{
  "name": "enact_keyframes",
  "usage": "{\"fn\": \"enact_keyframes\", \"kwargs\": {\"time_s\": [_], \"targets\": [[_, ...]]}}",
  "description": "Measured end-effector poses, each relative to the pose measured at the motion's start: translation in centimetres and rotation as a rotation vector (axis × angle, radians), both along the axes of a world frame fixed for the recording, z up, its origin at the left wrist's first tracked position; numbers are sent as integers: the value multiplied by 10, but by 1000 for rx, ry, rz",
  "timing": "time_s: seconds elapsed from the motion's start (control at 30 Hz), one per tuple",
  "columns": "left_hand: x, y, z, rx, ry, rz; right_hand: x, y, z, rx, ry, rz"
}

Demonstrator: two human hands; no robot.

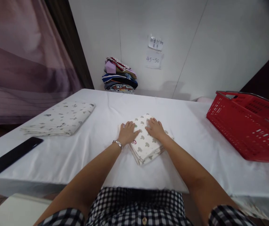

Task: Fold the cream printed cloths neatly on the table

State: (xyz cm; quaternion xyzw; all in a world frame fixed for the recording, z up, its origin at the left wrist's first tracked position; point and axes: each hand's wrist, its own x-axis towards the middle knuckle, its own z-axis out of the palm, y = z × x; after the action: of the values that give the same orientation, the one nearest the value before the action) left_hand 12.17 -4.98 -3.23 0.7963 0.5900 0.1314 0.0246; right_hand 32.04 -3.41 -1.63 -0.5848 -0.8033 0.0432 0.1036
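A folded white cloth point(146, 142) with grey mushroom-like prints and a few red and green marks lies in front of me on the white-covered table point(96, 157). My left hand point(127, 133) rests on the cloth's left side, fingers stretched forward and thumb out, with a bracelet at the wrist. On the upper right part of the same cloth lies my right hand point(155, 128), its fingers spread flat. Several layers show at the cloth's near edge. Neither hand grips anything.
Another folded printed cloth point(63, 117) lies at the left, behind a long black flat object point(12, 155). A red plastic basket point(247, 125) stands at the right. Beyond the far edge is a stack of folded fabrics point(120, 77). Paper signs point(153, 59) hang on the wall.
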Motion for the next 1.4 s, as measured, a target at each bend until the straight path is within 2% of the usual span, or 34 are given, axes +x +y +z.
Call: {"fn": "enact_keyframes", "kwargs": {"time_s": [0.1, 0.2, 0.33, 0.43, 0.63, 0.8, 0.9, 0.97, 1.1, 1.23, 1.4], "targets": [[0, 1, 5, -13, -2, -1, 3, 5, -7, -21, -27, -19], [0, 7, 16, -114, 11, -13, 3, 5, -13, -8, -29, -12], [-2, 18, 25, -208, 6, 80, 4, 5, -14, 1, -38, -14], [-3, 20, 19, -181, 24, 139, 4, 5, -14, -6, -37, -13], [-3, 18, 11, -176, 48, 138, 3, 7, -12, -29, -30, -6], [-6, 20, 17, -185, 41, 122, 7, 5, 5, -163, -31, 24], [-5, 17, 23, -208, 31, 128, 19, -11, 10, -163, -35, 11], [-1, 9, 24, -178, 23, 117, 30, -27, 7, -134, -38, -25], [11, -11, 16, -88, 7, -6, 44, -49, -7, -52, -27, -62], [18, -20, 7, -87, -10, -39, 43, -49, -11, -23, -22, -78], [14, -29, 6, 2, -92, -57, 44, -46, -8, -8, -4, -55]]}}
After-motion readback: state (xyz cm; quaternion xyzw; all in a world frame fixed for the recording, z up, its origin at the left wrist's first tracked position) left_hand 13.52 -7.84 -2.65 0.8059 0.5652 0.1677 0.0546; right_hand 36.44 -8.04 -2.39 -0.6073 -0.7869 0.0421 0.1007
